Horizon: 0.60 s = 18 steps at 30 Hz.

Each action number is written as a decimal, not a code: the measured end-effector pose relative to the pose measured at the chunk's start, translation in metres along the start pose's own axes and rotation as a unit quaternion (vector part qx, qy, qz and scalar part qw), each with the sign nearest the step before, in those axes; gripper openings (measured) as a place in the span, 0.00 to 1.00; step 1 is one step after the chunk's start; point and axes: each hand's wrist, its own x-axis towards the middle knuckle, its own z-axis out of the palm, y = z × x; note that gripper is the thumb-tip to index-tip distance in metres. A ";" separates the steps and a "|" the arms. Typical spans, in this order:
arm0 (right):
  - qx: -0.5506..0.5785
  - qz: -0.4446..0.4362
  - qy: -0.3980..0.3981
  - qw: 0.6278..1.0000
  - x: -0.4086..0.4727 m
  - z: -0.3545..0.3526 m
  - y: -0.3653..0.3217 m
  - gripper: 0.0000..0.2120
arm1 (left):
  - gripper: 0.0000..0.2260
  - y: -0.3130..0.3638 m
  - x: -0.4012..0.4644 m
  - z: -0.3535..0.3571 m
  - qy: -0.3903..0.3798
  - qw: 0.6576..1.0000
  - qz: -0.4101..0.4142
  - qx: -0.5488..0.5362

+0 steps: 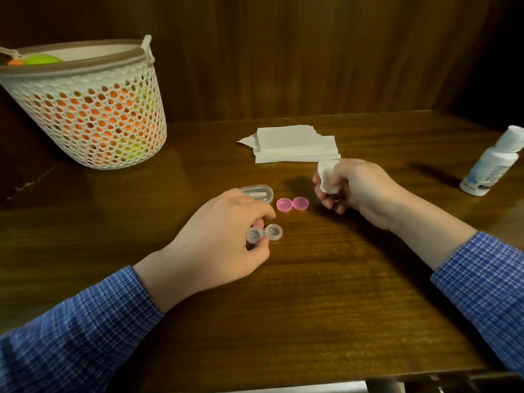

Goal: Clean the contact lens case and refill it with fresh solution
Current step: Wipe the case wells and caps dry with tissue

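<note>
My left hand [224, 239] pinches the clear two-well contact lens case [66, 233] by its left well, just above the wooden table [326, 307]. Both wells face up and are uncapped. Two pink caps [292, 204] lie side by side on the table a little beyond the case. My right hand [360, 191] holds a wad of white tissue [327, 177] wrapped around a finger, to the right of the caps. The white solution bottle [493, 165] stands at the far right edge, its cap on.
A stack of white tissues [295, 144] lies behind my right hand. A small clear oval box [259, 192] sits behind my left hand. A white mesh basket [88, 109] with orange and green items stands at the back left, against a wooden wall.
</note>
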 end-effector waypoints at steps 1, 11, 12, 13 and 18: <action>0.015 0.002 -0.019 1.000 0.000 -0.001 0.000 0.11 | 0.18 0.001 0.000 0.000 0.007 1.000 -0.001 0.004; -0.147 -0.139 0.055 0.978 0.007 0.006 0.012 0.03 | 0.19 0.005 -0.002 -0.005 0.094 0.994 -0.020 -0.053; -0.191 -0.153 0.056 0.968 0.007 0.007 0.014 0.04 | 0.19 0.006 -0.003 -0.005 0.099 0.993 -0.021 -0.059; -0.240 -0.158 0.047 0.957 0.008 0.007 0.015 0.08 | 0.18 0.006 -0.003 -0.005 0.103 0.992 -0.021 -0.066; -0.390 -0.176 -0.011 0.904 0.008 0.012 0.017 0.12 | 0.16 0.007 -0.002 -0.004 0.105 0.990 -0.035 -0.088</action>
